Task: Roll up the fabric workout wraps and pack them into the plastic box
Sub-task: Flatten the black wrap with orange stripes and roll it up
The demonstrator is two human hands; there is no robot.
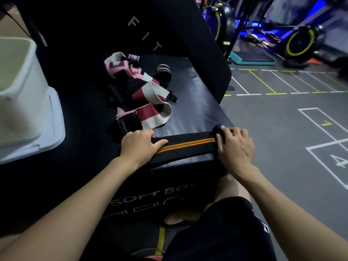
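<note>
A black wrap (185,146) with two orange stripes lies stretched along the near edge of the soft box (188,113). The right hand (235,147) curls around its rolled end; the left hand (140,145) presses it flat with straight fingers. Further back lies a pile of wraps (143,91), and the plastic box (20,95) stands to the left.
</note>
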